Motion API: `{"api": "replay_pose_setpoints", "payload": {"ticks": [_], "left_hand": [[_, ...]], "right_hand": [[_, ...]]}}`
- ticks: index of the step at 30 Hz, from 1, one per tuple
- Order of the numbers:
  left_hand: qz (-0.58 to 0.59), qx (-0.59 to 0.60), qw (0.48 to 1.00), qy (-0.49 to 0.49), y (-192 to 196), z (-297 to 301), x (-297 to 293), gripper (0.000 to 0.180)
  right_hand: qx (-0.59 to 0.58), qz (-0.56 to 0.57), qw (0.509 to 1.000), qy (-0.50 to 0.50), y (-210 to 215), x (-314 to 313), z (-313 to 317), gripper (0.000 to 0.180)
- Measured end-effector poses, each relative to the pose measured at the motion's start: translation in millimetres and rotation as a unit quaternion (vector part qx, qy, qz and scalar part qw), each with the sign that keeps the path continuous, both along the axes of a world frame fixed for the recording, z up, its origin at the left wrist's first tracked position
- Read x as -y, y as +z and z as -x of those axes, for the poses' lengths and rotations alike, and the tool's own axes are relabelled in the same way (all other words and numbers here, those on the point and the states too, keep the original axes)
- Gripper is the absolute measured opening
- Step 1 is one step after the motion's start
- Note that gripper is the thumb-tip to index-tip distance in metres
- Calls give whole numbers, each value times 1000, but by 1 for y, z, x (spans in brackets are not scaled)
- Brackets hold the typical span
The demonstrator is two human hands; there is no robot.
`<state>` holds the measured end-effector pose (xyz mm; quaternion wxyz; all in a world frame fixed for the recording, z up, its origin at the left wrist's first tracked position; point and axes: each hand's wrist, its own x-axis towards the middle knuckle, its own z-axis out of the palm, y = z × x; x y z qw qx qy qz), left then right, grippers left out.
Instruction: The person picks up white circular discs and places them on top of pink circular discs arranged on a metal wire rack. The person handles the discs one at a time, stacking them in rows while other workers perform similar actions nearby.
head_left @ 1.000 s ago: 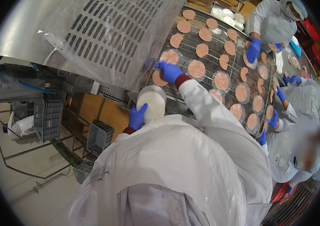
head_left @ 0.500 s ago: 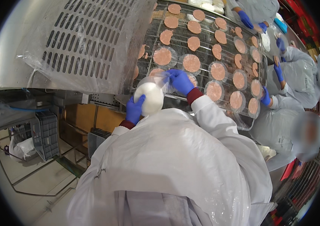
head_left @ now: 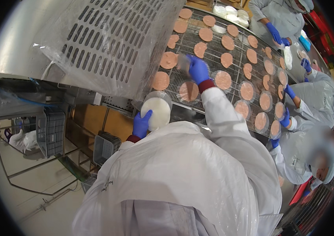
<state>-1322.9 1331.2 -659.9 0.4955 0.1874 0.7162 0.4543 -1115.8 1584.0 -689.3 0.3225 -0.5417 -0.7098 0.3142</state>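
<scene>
Wire-mesh conveyor (head_left: 214, 47) fills the far side of a food-plant line, carrying rows of round pink patties (head_left: 223, 80) away to the far right, with a perforated steel hood draped in clear plastic film (head_left: 108, 43) to the left. You stand at the near edge in a white coat, both hands in blue gloves. Your left hand (head_left: 141, 124) grips a stack of white round discs (head_left: 156, 112) from beneath, fingers curled around its near rim, holding it just off the belt's near edge. A second ago your right hand (head_left: 197, 69) was back at that stack; now it has stretched out over the mesh, well apart from the left, fingers pinched narrow on what looks like a thin clear disc (head_left: 183, 62), blurred by motion, so you cannot tell exactly how it is held. It hovers between the patty at the left of the belt (head_left: 169, 59) and the one just nearer (head_left: 189, 91), which already sits on a clear disc. The reach suggests one sheet has been peeled from the stack and carried to the belt. To the right, co-workers in pale coats (head_left: 316, 102) keep their own blue-gloved hands (head_left: 288, 91) on the far rows. Grey plastic crates (head_left: 51, 131) stand below left, near the floor.
</scene>
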Motion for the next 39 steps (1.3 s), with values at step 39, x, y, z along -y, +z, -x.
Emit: {"api": "replay_pose_setpoints", "payload": {"ticks": [39], "left_hand": [[-22, 19, 999, 16, -28, 28, -23, 30]], "right_hand": [[-128, 270, 945, 130, -4, 20, 66, 19]]}}
